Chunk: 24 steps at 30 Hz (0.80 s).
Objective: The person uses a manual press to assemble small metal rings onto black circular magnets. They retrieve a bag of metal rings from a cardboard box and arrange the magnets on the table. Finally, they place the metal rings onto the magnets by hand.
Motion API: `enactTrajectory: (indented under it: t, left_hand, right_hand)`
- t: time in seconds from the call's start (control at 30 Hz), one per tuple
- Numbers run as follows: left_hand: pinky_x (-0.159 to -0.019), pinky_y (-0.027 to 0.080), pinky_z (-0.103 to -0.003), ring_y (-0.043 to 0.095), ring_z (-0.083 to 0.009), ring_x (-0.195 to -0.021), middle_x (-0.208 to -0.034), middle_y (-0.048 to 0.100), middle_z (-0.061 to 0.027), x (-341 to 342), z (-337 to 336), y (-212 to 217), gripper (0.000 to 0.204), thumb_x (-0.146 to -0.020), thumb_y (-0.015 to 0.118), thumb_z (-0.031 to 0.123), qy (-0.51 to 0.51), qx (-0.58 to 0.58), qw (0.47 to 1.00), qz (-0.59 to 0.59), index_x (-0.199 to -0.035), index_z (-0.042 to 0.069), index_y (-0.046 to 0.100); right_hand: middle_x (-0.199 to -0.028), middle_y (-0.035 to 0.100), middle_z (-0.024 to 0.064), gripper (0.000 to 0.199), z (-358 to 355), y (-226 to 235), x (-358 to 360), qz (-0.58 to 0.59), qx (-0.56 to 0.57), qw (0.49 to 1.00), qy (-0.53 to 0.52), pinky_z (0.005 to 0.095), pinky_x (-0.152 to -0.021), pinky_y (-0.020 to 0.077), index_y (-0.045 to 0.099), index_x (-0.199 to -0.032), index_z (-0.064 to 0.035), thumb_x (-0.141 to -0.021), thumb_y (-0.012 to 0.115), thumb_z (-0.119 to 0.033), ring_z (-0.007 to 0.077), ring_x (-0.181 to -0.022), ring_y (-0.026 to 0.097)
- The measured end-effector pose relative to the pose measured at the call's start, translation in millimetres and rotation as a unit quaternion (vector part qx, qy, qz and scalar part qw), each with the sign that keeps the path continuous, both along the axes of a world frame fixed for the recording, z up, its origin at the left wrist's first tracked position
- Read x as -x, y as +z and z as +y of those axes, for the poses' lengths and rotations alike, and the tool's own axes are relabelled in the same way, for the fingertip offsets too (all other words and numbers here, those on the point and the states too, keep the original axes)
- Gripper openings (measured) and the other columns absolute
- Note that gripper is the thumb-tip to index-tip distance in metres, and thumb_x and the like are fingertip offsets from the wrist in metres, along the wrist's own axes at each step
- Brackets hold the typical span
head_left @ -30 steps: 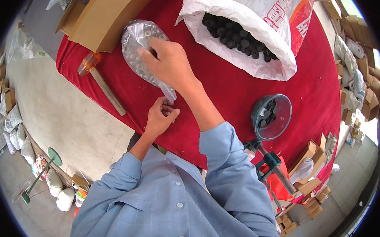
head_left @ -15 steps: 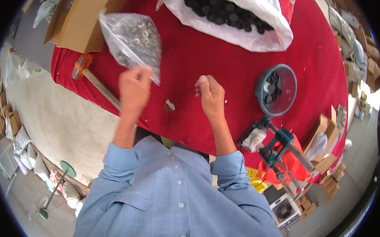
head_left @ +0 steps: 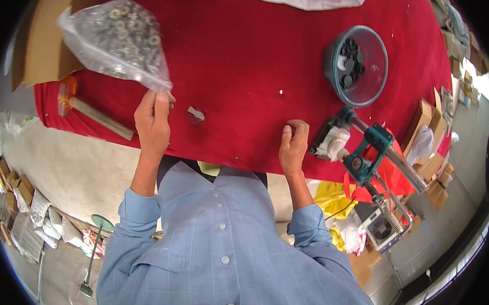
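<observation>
A red cloth covers the surface [head_left: 248, 60] in front of us, with a concrete floor and scattered cartons beyond its near edge. Our hands are now well apart. A second ago both were bunched over the clear plastic bag of metal washers [head_left: 115, 40]; now only our left hand [head_left: 154, 124] is on it, fingers closed on the bag's lower corner so that the bag hangs lifted and tilted away toward the far left, above the cloth and in front of a flat cardboard sheet [head_left: 47, 40]. Our right hand [head_left: 294, 146] has come off the bag and moved to the near edge of the surface, where it rests with fingers loosely curled; we cannot tell whether it pinches anything small.

Between the two hands a small grey piece [head_left: 195, 114] lies alone on the cloth, apart from both. We judge the bag is being handled one-handed, which leaves the right free for the tools on that side.

Just beside the right hand stands a teal clamp-mounted press [head_left: 364, 152] with a white part [head_left: 332, 142] at its head. Farther back sits a blue-grey bowl [head_left: 362, 87] of dark round parts. A hammer with a wooden handle [head_left: 93, 116] lies left of the left hand.
</observation>
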State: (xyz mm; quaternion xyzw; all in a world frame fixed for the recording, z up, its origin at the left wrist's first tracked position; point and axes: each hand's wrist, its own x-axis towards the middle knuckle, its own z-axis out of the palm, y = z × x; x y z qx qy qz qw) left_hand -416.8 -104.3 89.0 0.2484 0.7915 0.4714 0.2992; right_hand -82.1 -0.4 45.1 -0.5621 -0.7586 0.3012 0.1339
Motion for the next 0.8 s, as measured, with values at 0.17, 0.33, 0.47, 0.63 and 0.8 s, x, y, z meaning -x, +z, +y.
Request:
enactTrajectory:
  t: [0.17, 0.33, 0.47, 0.63, 0.8]
  left_hand:
    - [-0.116, 0.033, -0.048, 0.043, -0.0376, -0.14, -0.152, 0.05, -0.0189, -50, -33, -59, 0.049, -0.101, 0.063, 0.026, -0.191, 0.095, 0.936, 0.278, -0.145, 0.006, 0.057]
    - [-0.118, 0.028, -0.052, 0.037, -0.0399, -0.146, -0.164, 0.04, -0.0201, -61, -48, -95, 0.064, -0.103, 0.058, 0.035, -0.244, 0.136, 0.86, 0.426, -0.159, 0.007, 0.044]
    - [-0.12, 0.027, -0.052, 0.036, -0.0412, -0.149, -0.164, 0.039, -0.0226, -58, -48, -101, 0.064, -0.105, 0.051, 0.041, -0.255, 0.141, 0.85, 0.439, -0.158, 0.004, 0.046]
    - [-0.122, 0.028, -0.052, 0.038, -0.0409, -0.149, -0.162, 0.042, -0.0247, -60, -51, -97, 0.063, -0.107, 0.045, 0.039, -0.265, 0.145, 0.829, 0.47, -0.157, 0.0, 0.046]
    - [-0.127, 0.027, -0.053, 0.036, -0.0341, -0.154, -0.166, 0.042, -0.0129, -68, -61, -110, 0.057, -0.106, 0.045, 0.035, -0.232, 0.127, 0.814, 0.517, -0.158, 0.014, 0.048]
  right_hand:
    - [-0.156, 0.042, 0.0247, 0.055, -27, -20, -48, -0.141, -0.066, 0.984, 0.082, 0.0545, -0.118, 0.0315, 0.046, -0.151, -0.0009, -0.1, 0.059, -0.017, 0.0443, -0.143, 0.04]
    - [-0.163, 0.036, 0.0264, 0.064, -34, -52, -75, -0.16, -0.136, 0.968, 0.139, 0.0556, -0.119, 0.0291, 0.041, -0.159, -0.0023, -0.103, 0.051, -0.032, 0.0447, -0.148, 0.036]
    - [-0.162, 0.038, 0.0285, 0.064, -35, -57, -79, -0.158, -0.136, 0.969, 0.134, 0.0556, -0.119, 0.0288, 0.045, -0.157, -0.0014, -0.103, 0.05, -0.036, 0.0463, -0.147, 0.038]
    - [-0.161, 0.04, 0.0287, 0.063, -34, -56, -85, -0.129, -0.137, 0.971, 0.146, 0.0553, -0.12, 0.0295, 0.048, -0.154, -0.001, -0.101, 0.054, -0.034, 0.0466, -0.147, 0.038]
    - [-0.161, 0.042, 0.0261, 0.061, -37, -55, -93, -0.088, -0.134, 0.976, 0.147, 0.0538, -0.12, 0.0313, 0.054, -0.15, -0.0024, -0.093, 0.064, -0.023, 0.0453, -0.147, 0.039]
